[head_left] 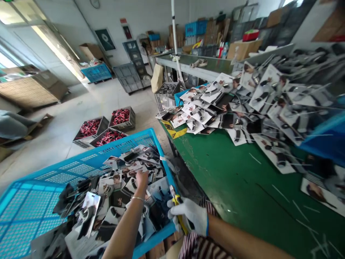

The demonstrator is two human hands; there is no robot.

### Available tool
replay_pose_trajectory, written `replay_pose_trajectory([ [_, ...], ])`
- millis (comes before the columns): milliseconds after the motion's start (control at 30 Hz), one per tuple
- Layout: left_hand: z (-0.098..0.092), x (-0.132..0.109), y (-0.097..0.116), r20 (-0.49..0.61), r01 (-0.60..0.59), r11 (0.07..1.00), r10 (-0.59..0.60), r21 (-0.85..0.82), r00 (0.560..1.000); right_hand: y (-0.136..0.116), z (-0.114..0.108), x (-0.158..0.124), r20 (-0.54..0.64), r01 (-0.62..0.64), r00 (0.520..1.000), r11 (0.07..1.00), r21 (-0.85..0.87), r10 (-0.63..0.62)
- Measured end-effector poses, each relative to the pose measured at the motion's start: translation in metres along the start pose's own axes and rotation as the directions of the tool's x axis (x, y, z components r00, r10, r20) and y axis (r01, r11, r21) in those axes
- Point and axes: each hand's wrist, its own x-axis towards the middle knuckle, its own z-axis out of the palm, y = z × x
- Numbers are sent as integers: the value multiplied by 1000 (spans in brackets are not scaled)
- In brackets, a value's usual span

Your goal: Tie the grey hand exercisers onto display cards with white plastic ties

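Observation:
My left hand (142, 178) is bare with a thin bracelet at the wrist. It reaches into a large blue plastic crate (113, 140), and its fingers close at the edge of a white carded package (138, 167); the fingertips are partly hidden. Many similar cards, with photos and grey-black tools, lie jumbled around it. A white glove covers my right hand (191, 214), which grips cutting pliers (176, 201) with yellow-and-black handles. The pliers' jaws point up, beside the crate's right rim.
At right, a green-topped table (215, 176) bears a large pile of carded packages (199, 111) and cut white ties (281, 194). A blue bin (326, 140) stands at the far right. Several grey crates (126, 124) of red-black parts sit on the floor beyond the blue crate.

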Motion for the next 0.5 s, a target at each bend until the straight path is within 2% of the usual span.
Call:
replay_pose_trajectory([
  [67,2,-4,24,-134,-81,996,76,-27,988,0,-9,-36,2,95,996,995,24,-95],
  [100,7,-10,39,-167,-142,989,132,-45,977,0,-16,-56,-10,164,986,986,21,-164],
  [133,15,-20,55,-152,-221,972,207,-80,966,1,-24,-77,-35,242,970,970,5,-242],
  [200,41,-53,86,8,-373,900,384,-227,923,8,-41,-122,-143,385,911,922,-49,-388],
  [233,59,-76,100,140,-406,846,474,-346,869,15,-50,-144,-227,442,865,894,-74,-447],
  [300,97,-132,120,417,-325,795,561,-512,715,36,-65,-190,-429,529,740,842,-103,-518],
  [333,117,-163,127,546,-254,807,557,-533,625,50,-72,-212,-536,559,656,819,-126,-530],
  [367,136,-193,131,665,-187,836,528,-516,528,65,-78,-235,-645,574,552,802,-167,-529],
  [400,154,-223,134,762,-127,864,492,-488,422,83,-84,-257,-746,567,424,793,-222,-513],
  [433,171,-250,135,831,-74,886,455,-457,319,100,-91,-278,-835,531,276,800,-279,-475],
  [500,200,-299,138,912,10,920,386,-391,138,136,-109,-319,-923,429,-65,825,-369,-379],
])
